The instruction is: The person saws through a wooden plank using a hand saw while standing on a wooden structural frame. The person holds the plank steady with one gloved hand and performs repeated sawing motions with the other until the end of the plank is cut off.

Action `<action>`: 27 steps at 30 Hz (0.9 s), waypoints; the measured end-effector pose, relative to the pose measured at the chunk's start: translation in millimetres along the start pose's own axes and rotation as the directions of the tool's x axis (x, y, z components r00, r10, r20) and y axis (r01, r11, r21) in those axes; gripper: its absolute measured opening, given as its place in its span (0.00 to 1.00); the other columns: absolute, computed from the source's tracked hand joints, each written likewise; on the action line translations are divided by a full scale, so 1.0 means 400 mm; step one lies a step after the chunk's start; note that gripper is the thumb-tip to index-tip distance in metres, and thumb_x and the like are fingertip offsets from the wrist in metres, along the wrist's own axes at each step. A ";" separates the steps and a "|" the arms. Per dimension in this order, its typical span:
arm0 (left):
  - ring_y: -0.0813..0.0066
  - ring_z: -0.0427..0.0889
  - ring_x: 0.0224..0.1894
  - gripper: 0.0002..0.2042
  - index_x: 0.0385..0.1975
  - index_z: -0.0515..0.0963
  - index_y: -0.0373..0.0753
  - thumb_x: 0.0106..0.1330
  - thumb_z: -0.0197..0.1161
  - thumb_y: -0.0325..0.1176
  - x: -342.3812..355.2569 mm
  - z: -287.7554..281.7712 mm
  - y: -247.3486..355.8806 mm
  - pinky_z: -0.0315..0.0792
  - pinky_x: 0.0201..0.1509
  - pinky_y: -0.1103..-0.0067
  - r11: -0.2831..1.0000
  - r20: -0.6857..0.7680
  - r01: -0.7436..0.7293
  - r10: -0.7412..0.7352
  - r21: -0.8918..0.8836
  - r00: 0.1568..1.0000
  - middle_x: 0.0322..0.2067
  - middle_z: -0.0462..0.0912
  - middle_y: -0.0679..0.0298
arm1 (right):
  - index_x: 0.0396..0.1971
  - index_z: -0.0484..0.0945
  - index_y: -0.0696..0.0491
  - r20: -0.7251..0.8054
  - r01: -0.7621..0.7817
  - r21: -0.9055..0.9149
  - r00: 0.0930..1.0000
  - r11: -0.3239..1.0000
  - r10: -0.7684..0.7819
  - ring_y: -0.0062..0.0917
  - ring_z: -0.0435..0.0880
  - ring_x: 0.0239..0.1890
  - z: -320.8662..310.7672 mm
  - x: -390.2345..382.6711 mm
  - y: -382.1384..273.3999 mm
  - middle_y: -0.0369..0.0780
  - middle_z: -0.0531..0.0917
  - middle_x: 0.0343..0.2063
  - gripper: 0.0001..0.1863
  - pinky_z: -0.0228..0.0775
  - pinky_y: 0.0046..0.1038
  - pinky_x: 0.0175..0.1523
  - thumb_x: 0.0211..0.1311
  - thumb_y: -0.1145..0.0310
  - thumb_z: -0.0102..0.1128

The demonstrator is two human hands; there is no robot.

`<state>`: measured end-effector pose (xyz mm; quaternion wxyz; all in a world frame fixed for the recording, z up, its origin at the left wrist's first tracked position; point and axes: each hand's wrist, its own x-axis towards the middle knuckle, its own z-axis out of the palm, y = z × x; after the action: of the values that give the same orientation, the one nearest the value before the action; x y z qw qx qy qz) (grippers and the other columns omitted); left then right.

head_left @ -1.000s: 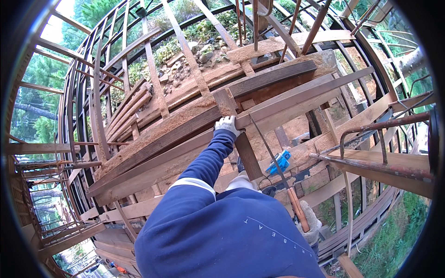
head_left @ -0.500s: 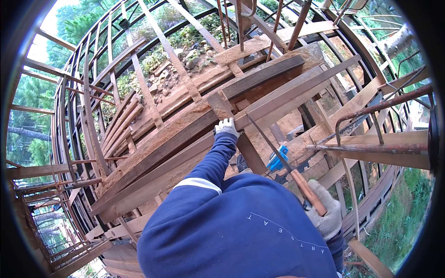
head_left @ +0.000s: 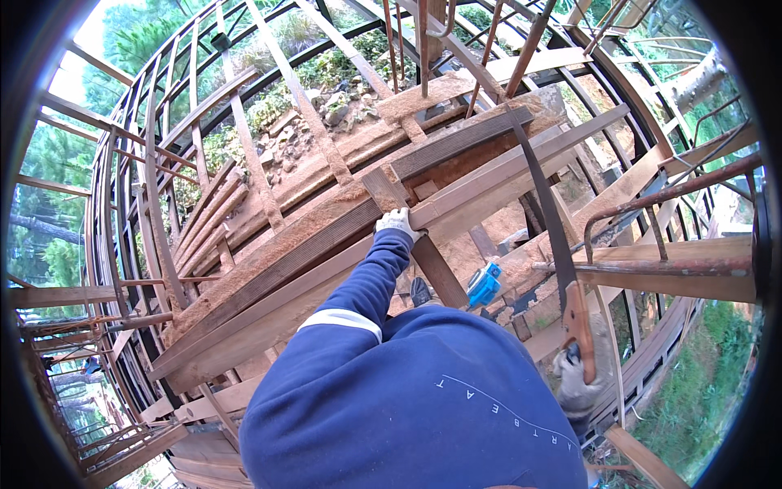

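Observation:
My gloved left hand (head_left: 395,222) presses with bent fingers on a short wooden board (head_left: 440,273) where it crosses a long wooden beam (head_left: 497,175). Off to the right, my gloved right hand (head_left: 578,383) grips the wooden handle of a handsaw (head_left: 558,244). The saw's long dark blade points up and away, its broad side showing, passing over the right part of the beam in the picture. Whether it touches any wood I cannot tell. Dark grooved planks (head_left: 464,147) lie just beyond the beam, dusted with sawdust.
A blue tool (head_left: 484,284) lies below the beam, near my body. Rusty metal pipes (head_left: 668,265) stick in from the right. Several loose timbers (head_left: 212,220) are stacked at the left. Farther off, stones (head_left: 334,106) lie beneath an open frame of slats.
My right hand has swung the saw to the right, away from the short board, and its blade has turned to point more steeply upward. The left hand stays on the board.

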<state>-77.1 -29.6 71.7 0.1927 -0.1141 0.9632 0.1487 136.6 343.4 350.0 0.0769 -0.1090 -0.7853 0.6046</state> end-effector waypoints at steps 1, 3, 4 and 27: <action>0.56 0.82 0.61 0.41 0.60 0.78 0.42 0.53 0.75 0.65 0.015 -0.021 0.008 0.76 0.64 0.64 0.999 0.079 -0.009 0.011 -0.032 0.997 0.58 0.83 0.55 | 0.70 0.70 0.59 -0.005 0.012 -0.091 1.000 0.996 -0.012 0.22 0.78 0.24 -0.002 -0.010 0.040 0.47 0.82 0.55 0.32 0.71 0.27 0.26 0.64 0.76 0.60; 0.55 0.83 0.61 0.43 0.60 0.78 0.39 0.50 0.75 0.67 0.029 -0.041 -0.002 0.76 0.65 0.66 0.997 0.172 -0.015 0.027 -0.072 0.985 0.58 0.84 0.51 | 0.70 0.70 0.59 -0.007 -0.002 -0.130 1.000 0.992 0.001 0.22 0.79 0.25 -0.007 -0.041 0.101 0.47 0.83 0.55 0.32 0.72 0.27 0.28 0.64 0.76 0.60; 0.55 0.83 0.61 0.44 0.59 0.79 0.39 0.49 0.76 0.67 0.036 -0.047 -0.003 0.76 0.65 0.66 0.998 0.192 -0.018 0.030 -0.064 0.981 0.57 0.84 0.51 | 0.70 0.70 0.59 -0.007 -0.029 -0.106 1.000 0.994 0.028 0.23 0.79 0.26 -0.014 -0.060 0.117 0.47 0.83 0.55 0.32 0.72 0.27 0.29 0.64 0.75 0.60; 0.54 0.58 0.77 0.53 0.70 0.68 0.41 0.45 0.79 0.65 0.060 0.015 -0.049 0.57 0.79 0.62 0.972 -0.013 -0.198 0.201 0.124 0.979 0.73 0.64 0.55 | 0.66 0.74 0.63 0.148 0.037 -0.288 0.989 0.957 0.006 0.43 0.83 0.62 0.037 0.013 0.169 0.52 0.80 0.63 0.32 0.73 0.38 0.66 0.61 0.70 0.63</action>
<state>-91.3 -49.9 51.7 0.1711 -0.0065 0.9795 0.1066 133.3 347.5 280.7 0.0066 -0.0680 -0.8699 0.4885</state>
